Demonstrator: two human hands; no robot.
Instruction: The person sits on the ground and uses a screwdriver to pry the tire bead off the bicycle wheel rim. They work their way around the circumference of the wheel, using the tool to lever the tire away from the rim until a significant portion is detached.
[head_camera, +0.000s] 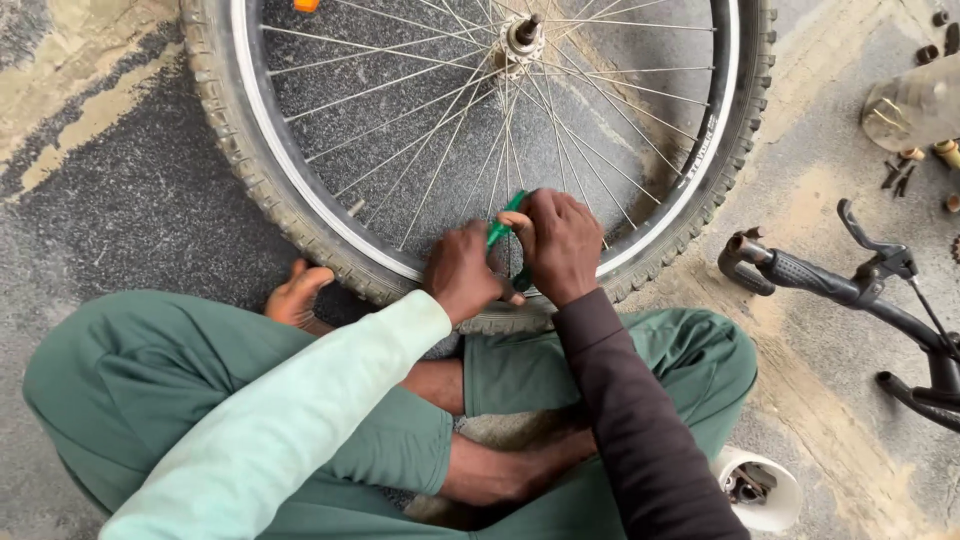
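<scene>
A bicycle wheel with a knobby tyre, silver rim and spokes lies flat on the ground in front of my crossed legs. My left hand presses on the near edge of the rim and tyre. My right hand sits right beside it, fingers closed around a green tyre lever that pokes up between the spokes at the rim. The lever's lower end is hidden under my hands. The hub is at the top of the view.
A black bicycle handlebar with grip and brake lever lies to the right. A white container holding small parts stands by my right knee. Small hardware and a clear plastic piece lie at the upper right. My bare foot touches the tyre.
</scene>
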